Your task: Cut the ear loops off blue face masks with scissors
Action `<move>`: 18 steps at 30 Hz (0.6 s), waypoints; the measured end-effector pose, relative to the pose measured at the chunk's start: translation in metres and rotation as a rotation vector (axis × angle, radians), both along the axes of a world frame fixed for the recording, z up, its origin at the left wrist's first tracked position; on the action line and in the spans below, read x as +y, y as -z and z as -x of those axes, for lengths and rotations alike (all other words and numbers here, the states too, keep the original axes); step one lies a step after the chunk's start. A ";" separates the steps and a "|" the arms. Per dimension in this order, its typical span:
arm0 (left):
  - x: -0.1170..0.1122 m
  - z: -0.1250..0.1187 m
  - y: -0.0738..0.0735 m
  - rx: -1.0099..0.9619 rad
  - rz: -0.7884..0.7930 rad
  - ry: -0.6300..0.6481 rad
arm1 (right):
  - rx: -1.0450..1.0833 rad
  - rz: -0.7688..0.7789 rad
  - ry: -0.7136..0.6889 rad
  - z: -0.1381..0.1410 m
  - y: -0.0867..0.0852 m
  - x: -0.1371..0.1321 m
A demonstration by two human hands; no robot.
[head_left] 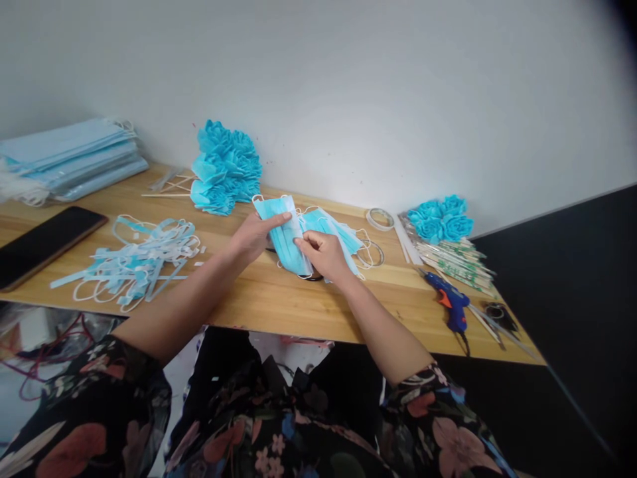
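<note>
A light blue pleated face mask (283,244) is held up above the middle of the table between both hands. My left hand (255,234) grips its left side, the thumb lying across the front. With thumb and fingers pinched, my right hand (322,252) holds its right edge. More blue masks with white ear loops (345,232) lie on the table just behind my right hand. Black handles, perhaps of scissors (313,277), peek out below the held mask; the rest is hidden.
Cut mask strips and loops (144,259) lie heaped at left, near a phone (50,242) and stacked masks (74,156). Blue fabric flowers (226,166) rest against the wall. At right are more flowers (440,219), a tape roll (379,219), wrapped sticks (458,262) and a blue glue gun (450,299).
</note>
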State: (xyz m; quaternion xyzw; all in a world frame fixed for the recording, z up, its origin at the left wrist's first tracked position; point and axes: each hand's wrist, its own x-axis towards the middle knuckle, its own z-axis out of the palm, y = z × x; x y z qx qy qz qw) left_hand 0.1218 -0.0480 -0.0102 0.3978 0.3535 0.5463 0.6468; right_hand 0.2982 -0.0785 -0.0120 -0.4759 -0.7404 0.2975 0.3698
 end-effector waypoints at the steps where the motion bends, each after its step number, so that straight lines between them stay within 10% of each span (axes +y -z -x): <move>1: -0.001 -0.001 -0.001 -0.002 0.012 0.003 | 0.005 0.005 0.000 0.000 0.000 0.000; 18: -0.002 -0.005 0.005 0.046 0.057 0.061 | 0.107 0.034 0.055 0.000 0.002 0.004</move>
